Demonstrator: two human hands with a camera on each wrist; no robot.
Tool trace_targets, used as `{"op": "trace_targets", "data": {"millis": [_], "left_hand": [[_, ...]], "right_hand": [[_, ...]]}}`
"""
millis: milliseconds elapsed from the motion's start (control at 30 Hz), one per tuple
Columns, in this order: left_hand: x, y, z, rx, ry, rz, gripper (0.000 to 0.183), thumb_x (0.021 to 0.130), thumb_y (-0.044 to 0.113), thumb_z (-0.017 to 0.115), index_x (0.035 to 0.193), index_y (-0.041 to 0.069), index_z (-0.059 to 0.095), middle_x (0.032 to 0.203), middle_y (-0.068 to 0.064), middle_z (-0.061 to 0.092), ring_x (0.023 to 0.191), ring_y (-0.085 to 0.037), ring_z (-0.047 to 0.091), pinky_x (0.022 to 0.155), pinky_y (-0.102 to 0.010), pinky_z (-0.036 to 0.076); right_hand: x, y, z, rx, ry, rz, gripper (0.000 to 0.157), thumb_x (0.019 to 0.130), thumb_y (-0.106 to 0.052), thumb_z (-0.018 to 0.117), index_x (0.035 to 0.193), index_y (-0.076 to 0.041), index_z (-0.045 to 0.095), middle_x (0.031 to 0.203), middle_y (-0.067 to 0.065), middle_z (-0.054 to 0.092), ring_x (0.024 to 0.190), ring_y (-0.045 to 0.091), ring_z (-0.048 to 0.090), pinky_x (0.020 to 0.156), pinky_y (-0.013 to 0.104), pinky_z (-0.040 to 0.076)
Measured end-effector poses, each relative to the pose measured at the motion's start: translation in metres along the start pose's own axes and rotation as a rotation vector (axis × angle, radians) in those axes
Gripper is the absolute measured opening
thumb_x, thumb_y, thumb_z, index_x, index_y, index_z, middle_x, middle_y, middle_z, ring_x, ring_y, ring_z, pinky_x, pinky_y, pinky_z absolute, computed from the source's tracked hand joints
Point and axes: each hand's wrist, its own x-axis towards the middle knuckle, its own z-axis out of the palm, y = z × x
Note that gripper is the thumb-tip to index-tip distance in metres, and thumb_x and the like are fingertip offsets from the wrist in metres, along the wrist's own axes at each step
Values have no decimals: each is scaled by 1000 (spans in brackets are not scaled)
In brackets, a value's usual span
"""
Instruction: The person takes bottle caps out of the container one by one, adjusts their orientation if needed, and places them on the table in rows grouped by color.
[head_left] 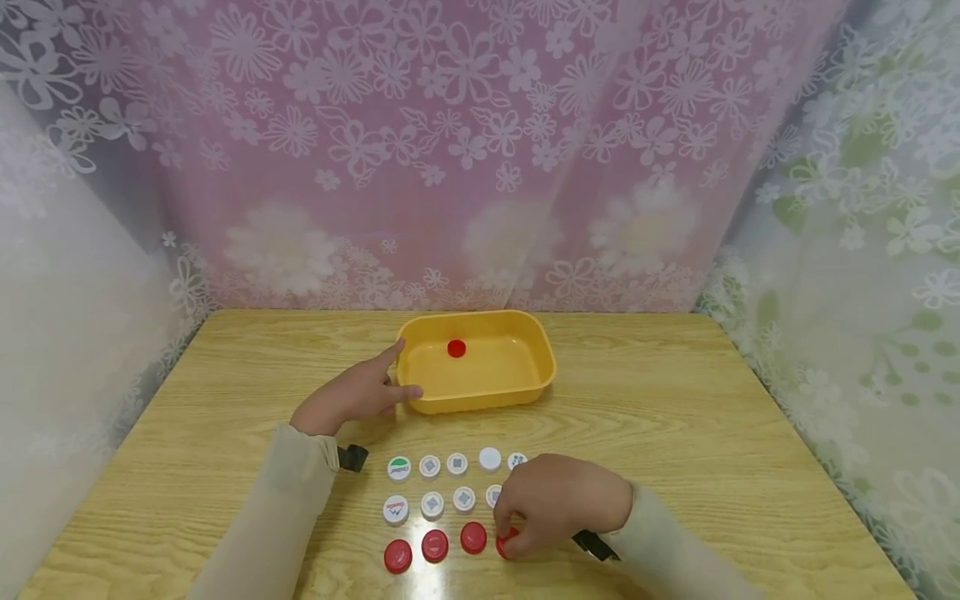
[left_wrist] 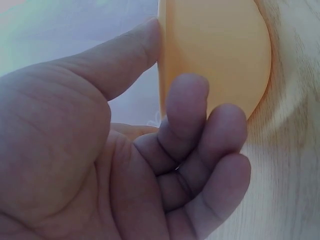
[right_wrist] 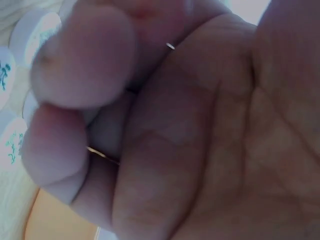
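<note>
My left hand (head_left: 356,396) touches the left end of a yellow plastic bin (head_left: 480,404), its index finger and thumb stretched along the rim. In the left wrist view the thumb tip meets the bin's edge, while the other fingers curl loosely with nothing in them. A red bottle cap (head_left: 457,348) lies inside the bin. On the table, my right hand (head_left: 562,500) pinches another red bottle cap (head_left: 504,546), the rightmost visible in the front row, mostly hidden by the fingers. Left of it are three red caps, including one nearby (head_left: 473,537).
Behind the red row stand two rows of white bottle caps, such as a plain one (head_left: 490,458) and a printed one (head_left: 396,509); my right hand may hide some. The wooden table (head_left: 660,400) is bounded by a pink floral curtain (head_left: 465,167) and pale side curtains (head_left: 855,250).
</note>
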Motion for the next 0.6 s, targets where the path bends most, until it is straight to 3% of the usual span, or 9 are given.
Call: {"op": "trace_targets", "data": {"millis": [267,367,500,600], "left_hand": [[-3,-3,-1,3,3,7,104,97,51,70,168,22,-1,87,-11,68,77,-26,64,83,-39,46],[-2,-4,-1,-4,3,20,104,96,51,70,168,22,1,88,-12,68,78,-27,64,78,-39,46],[0,-4,-1,-14,6,33,104,96,50,71,168,21,2,91,-12,69,80,-28,65,75,-38,47],[-2,-5,-3,-16,16,36,104,96,49,72,168,21,2,91,-14,69,80,-29,65,77,-37,48]], "right_hand": [[5,-3,-2,-8,-11,28,12,92,-37,77,82,-31,76,72,-23,56,67,1,49,61,22,42],[6,1,-3,31,10,-66,10,94,-35,75,85,-30,74,68,-20,52,63,0,46,59,20,40],[15,9,-13,223,169,-284,6,100,-27,70,96,-25,74,66,-15,45,60,-2,41,59,16,38],[26,11,-31,319,354,-332,6,102,-21,67,103,-23,73,70,-14,48,63,-1,44,61,18,41]]}}
